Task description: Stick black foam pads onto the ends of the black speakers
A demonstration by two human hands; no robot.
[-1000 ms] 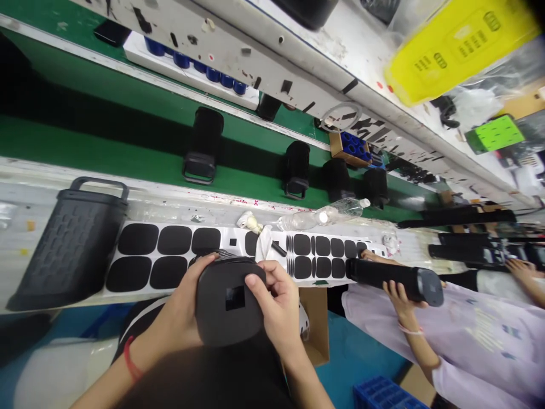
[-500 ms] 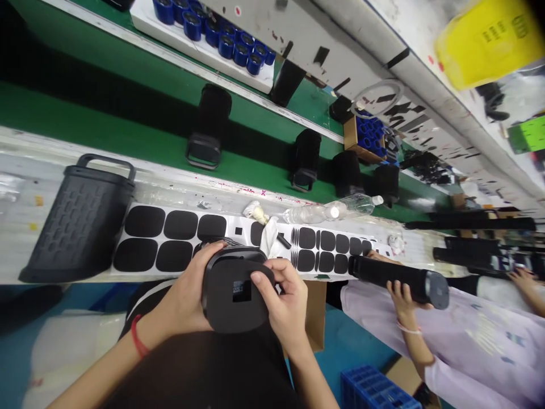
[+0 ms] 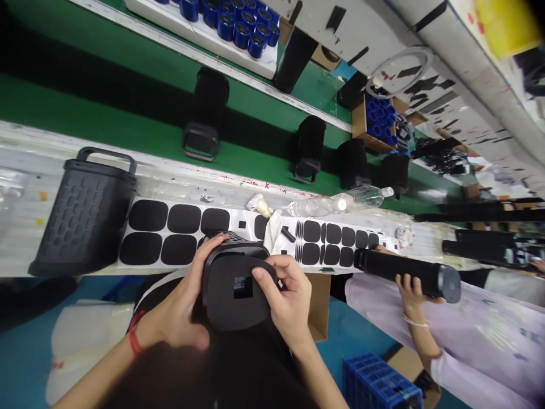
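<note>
My left hand (image 3: 186,304) grips the side of a black speaker housing (image 3: 247,249), fingers along its left edge and thumb lower down, apart from the face. The housing's end faces me. Over that end lies a thin black rounded-square pad (image 3: 225,307) with a square cut-out, through which a small printed label shows. Between thumb and fingers my right hand (image 3: 290,298) pinches the pad's upper right corner. Behind the housing, a white sheet of black pads (image 3: 147,248) lies on the bench. Another textured black housing with a handle (image 3: 85,213) stands to the left.
Black housings (image 3: 310,147) stand on the green conveyor (image 3: 255,142) beyond the bench. Clear plastic bottles (image 3: 315,206) and a white cloth (image 3: 272,232) lie near the sheets. At right, a co-worker's hand (image 3: 413,295) holds a long black speaker (image 3: 400,272). A blue crate (image 3: 378,380) sits below.
My left thumb has moved down and away from the housing's face. My right hand keeps its pinch on the pad's corner. The camera view has shifted slightly.
</note>
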